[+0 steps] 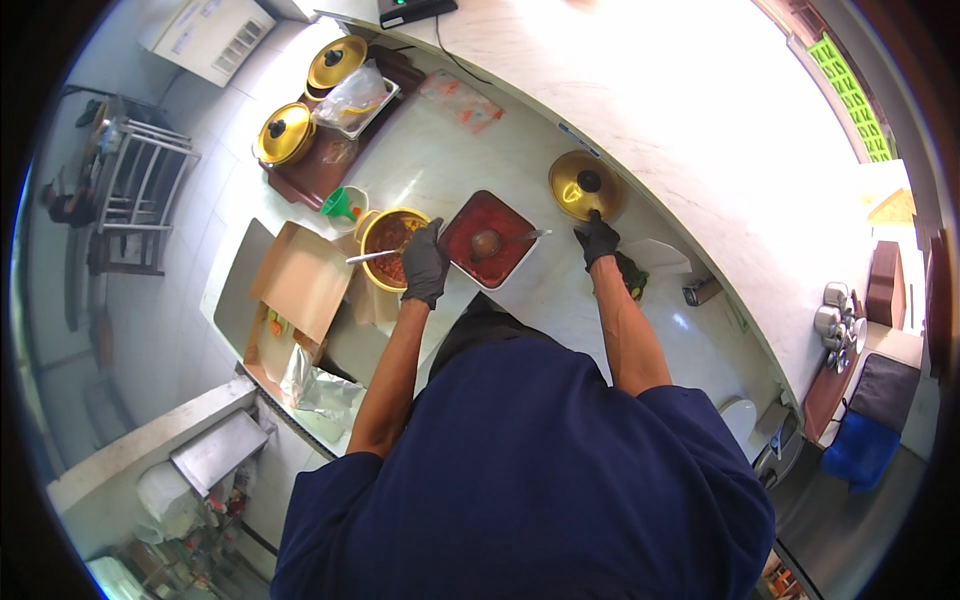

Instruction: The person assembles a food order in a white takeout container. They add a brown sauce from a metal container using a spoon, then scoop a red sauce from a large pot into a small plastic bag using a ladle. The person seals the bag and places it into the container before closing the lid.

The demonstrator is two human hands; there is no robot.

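Observation:
My left hand (425, 265), in a dark glove, is closed on the right side of a small yellow pot (365, 232). Chunky reddish food (388, 266) fills the pot, and a spoon (372, 257) leans out over its left rim. Beside it sits a square container (513, 274) of deep red sauce with a ladle (487, 243) lying in it. My right hand (597, 241), gloved too, has its fingers at the near rim of a gold pot lid (568, 182) with a black knob. It seems to pinch that rim.
Two gold lidded pots (285, 133) and a bagged tray (365, 118) stand on a brown tray at the far left. A green funnel (341, 204), an open cardboard box (300, 270) and foil (318, 393) lie left. Dark green leaves (631, 274) lie by my right wrist. A raised ledge (680, 130) borders the counter.

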